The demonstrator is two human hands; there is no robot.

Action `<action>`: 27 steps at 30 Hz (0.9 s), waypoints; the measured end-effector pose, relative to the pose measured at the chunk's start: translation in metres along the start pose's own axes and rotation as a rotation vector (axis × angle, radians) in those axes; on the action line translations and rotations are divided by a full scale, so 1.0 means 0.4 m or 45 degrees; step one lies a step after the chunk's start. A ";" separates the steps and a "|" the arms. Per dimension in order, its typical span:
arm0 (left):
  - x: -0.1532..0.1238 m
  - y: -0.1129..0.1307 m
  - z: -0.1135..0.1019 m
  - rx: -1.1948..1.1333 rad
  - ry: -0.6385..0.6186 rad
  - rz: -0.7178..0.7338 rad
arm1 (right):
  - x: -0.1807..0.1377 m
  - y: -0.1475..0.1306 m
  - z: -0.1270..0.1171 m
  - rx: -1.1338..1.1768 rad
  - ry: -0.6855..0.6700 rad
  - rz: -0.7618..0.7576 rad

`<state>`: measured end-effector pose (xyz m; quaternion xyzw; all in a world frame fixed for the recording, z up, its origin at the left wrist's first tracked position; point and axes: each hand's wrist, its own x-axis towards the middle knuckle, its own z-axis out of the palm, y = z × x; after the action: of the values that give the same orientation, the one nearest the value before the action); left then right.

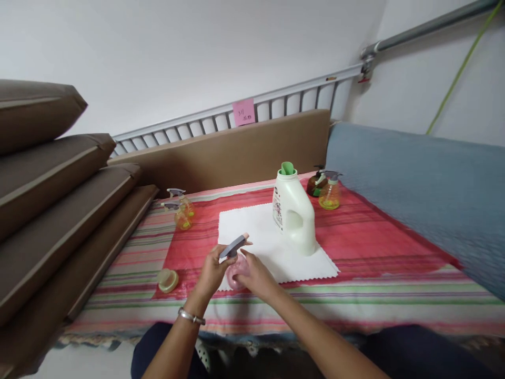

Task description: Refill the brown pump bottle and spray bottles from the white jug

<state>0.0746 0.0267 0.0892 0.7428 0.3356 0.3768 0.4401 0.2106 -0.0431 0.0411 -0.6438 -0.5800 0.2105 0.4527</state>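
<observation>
A small pink spray bottle stands near the front edge of the white cloth. My right hand is wrapped round its body from the right. At its top, the fingers of my left hand are closed on the grey trigger spray head. Whether the head is seated on the neck or just above it, I cannot tell. Behind and to the right is a large cream jug with a handle, its mouth open and a green spout showing inside. A translucent greenish cap lies to the left of my left hand.
Two spray bottles with yellow liquid stand at left on the striped cloth. Another yellow one and a dark bottle are behind the jug at right. Brown cushions are stacked at far left; a blue covered surface borders the right.
</observation>
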 end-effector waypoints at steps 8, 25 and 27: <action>-0.015 -0.033 0.010 -0.206 0.075 -0.004 | 0.030 -0.162 -0.199 -0.408 0.010 -0.413; -0.049 -0.064 0.108 -0.364 0.344 0.017 | 0.140 -0.295 -0.086 -1.070 -0.578 -0.279; -0.050 -0.065 0.105 -0.344 0.357 0.033 | 0.134 -0.300 -0.102 -1.006 -0.606 -0.376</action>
<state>0.0962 0.0032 0.0466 0.6214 0.3303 0.5240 0.4798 0.1892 -0.0165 0.1743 -0.6112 -0.7881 0.0489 0.0534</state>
